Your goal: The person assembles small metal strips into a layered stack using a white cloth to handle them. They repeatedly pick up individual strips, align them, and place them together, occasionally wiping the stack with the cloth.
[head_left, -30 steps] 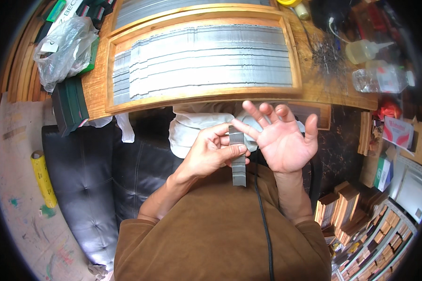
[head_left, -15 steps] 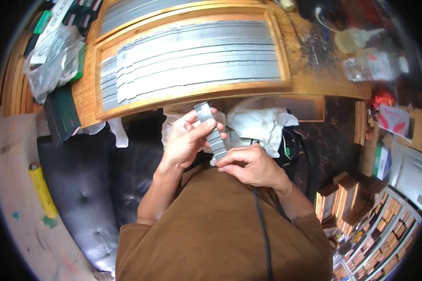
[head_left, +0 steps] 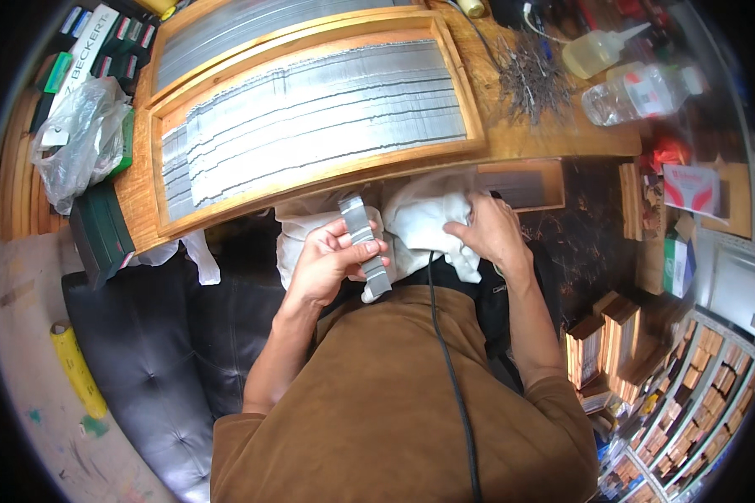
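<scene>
And look, it's a brown shirt (head_left: 377, 402), soft matte cloth, lightly creased! Short sleeves (head_left: 242, 438) in the same brown, forearms (head_left: 535, 327) bare below them. And there's a cable (head_left: 446, 352), thin and black, curving down the front, right of centre.

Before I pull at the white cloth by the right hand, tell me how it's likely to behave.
The white cloth is probably floppy, since it lies in loose, crumpled folds at the right hand. It seems unlikely to roll, having no round, firm shape. It might brush the black cord, which shows at its lower edge.
</scene>
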`<action>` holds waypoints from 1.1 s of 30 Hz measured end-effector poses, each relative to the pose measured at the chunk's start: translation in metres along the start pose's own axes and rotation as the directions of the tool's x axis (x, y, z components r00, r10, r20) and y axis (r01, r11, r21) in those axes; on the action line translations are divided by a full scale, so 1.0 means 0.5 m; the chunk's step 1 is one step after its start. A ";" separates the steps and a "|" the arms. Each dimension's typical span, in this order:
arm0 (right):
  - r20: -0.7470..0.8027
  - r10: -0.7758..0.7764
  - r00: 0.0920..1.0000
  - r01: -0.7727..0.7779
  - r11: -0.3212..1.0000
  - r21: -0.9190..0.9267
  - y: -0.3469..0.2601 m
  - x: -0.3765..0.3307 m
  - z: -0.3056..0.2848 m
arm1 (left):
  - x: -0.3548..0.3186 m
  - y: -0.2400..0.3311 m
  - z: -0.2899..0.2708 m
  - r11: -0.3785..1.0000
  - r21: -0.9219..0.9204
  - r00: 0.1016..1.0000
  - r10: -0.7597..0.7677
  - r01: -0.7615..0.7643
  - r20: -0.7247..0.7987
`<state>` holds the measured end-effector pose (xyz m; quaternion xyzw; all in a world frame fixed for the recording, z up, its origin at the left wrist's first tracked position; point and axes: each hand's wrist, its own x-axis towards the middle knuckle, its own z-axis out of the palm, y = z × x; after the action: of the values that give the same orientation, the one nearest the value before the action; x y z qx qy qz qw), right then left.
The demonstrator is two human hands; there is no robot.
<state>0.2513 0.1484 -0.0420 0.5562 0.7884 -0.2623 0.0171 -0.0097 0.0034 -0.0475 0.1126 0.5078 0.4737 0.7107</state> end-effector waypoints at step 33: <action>0.167 -0.060 0.984 -0.167 -0.003 0.986 0.008 0.032 0.066 | 0.018 -0.030 0.076 0.975 0.112 0.965 -0.209 0.193 0.158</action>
<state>0.2402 0.1490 -0.0772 0.4110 0.3448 -0.7857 -0.3080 0.0307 0.0146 -0.0450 0.1338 0.4766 0.3630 0.7895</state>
